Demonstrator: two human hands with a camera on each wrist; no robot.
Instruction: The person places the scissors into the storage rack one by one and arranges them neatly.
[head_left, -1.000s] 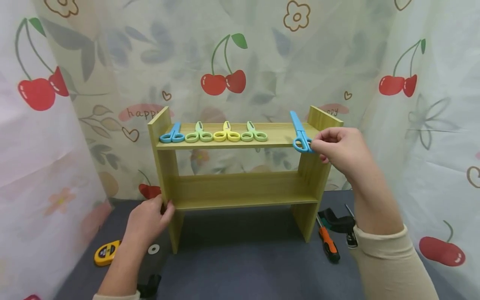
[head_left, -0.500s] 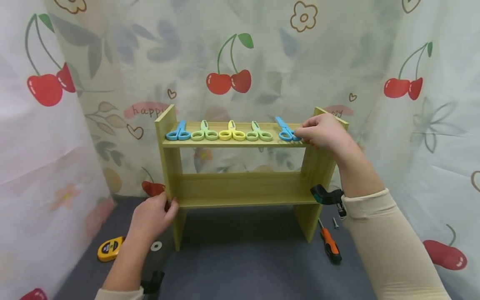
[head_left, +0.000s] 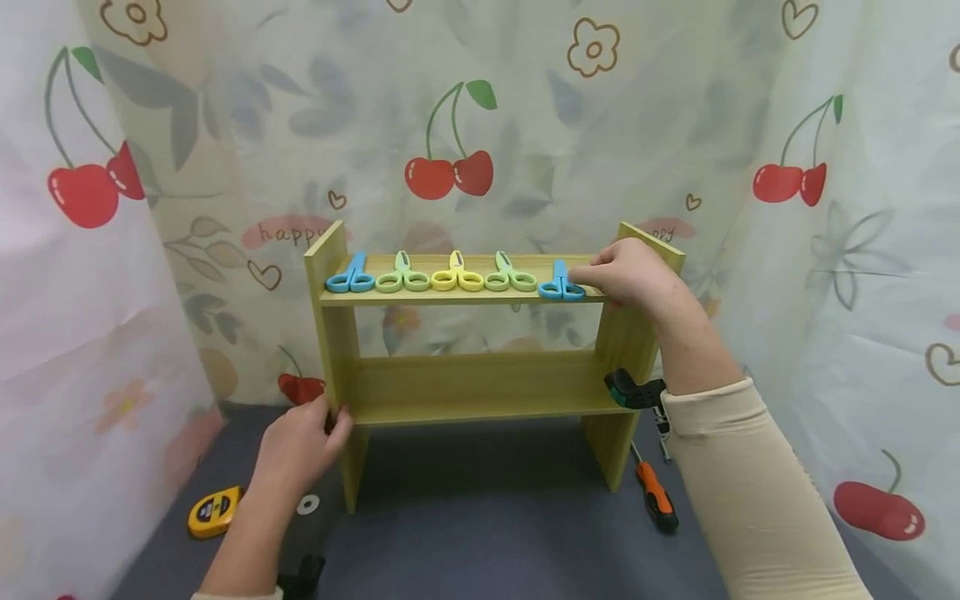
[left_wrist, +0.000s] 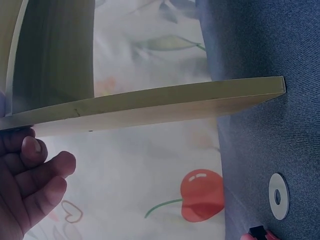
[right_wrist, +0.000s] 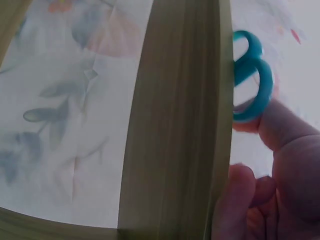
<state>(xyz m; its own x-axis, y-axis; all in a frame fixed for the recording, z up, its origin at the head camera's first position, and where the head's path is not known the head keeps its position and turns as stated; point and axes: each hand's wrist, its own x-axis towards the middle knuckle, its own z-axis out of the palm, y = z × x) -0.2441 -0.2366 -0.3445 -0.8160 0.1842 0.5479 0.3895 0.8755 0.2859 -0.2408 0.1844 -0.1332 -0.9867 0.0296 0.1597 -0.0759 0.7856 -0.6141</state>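
Note:
A wooden two-tier shelf point(head_left: 480, 387) stands upright. My left hand point(head_left: 297, 443) grips the edge of its left side panel point(left_wrist: 175, 97), with some fingertips hidden behind the board. Up on the top board, my right hand point(head_left: 633, 271) pinches the right handle loop of blue scissors point(head_left: 559, 273), which lie with blades pointing back. In the right wrist view, the thumb and fingers meet the lower loop of those scissors point(right_wrist: 267, 82). To their left, in one row, lie green scissors point(head_left: 502, 271), yellow scissors point(head_left: 456, 268), more green scissors point(head_left: 402, 271) and another blue pair point(head_left: 357, 271).
Left of the shelf lie a yellow tape measure point(head_left: 215, 511) and a washer point(head_left: 307, 504). An orange and black screwdriver point(head_left: 656, 498) lies by the shelf's right leg, near a small bolt point(head_left: 665, 450). Cherry-printed curtain point(head_left: 450, 108) surrounds the back and sides.
My right hand has brought the blue scissors left and down onto the top board, turning them straight beside the green pair. The left hand has kept its grip on the side panel.

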